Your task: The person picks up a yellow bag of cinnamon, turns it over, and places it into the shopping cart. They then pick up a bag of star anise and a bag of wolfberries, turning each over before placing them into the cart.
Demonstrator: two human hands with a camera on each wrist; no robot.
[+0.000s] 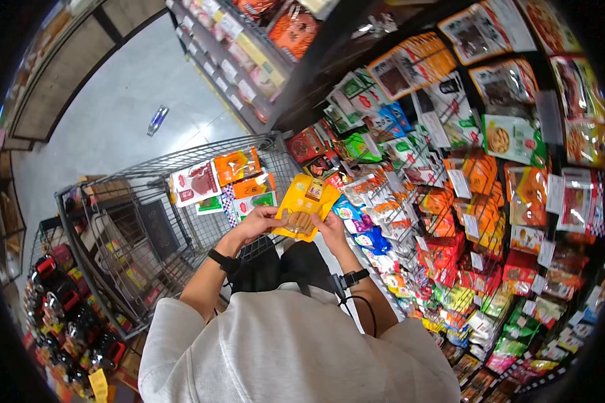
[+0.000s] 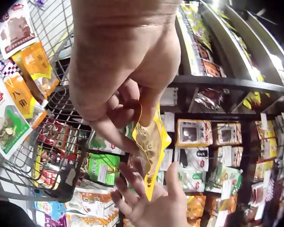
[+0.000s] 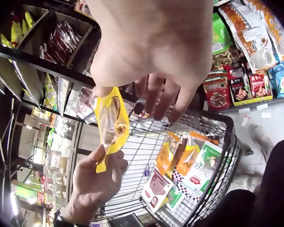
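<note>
A yellow packet of dried spice (image 1: 308,201) with a clear window is held in front of the body, over the near end of the shopping cart. The left hand (image 1: 252,225) pinches its left side between thumb and fingers. At its right side the right hand (image 1: 331,232) grips the edge, thumb on the front. In the left wrist view the yellow packet (image 2: 150,137) is seen nearly edge-on between the two hands. From the right wrist view, brownish pieces show through the window of the yellow packet (image 3: 112,124).
The wire shopping cart (image 1: 124,176) stands at front left, with a white packet (image 1: 195,183) and orange packets (image 1: 236,165) inside. Racks of hanging packets (image 1: 477,195) fill the right side. Boxed jars (image 1: 60,295) are stacked at left; a bottle-like item (image 1: 157,121) lies on the floor.
</note>
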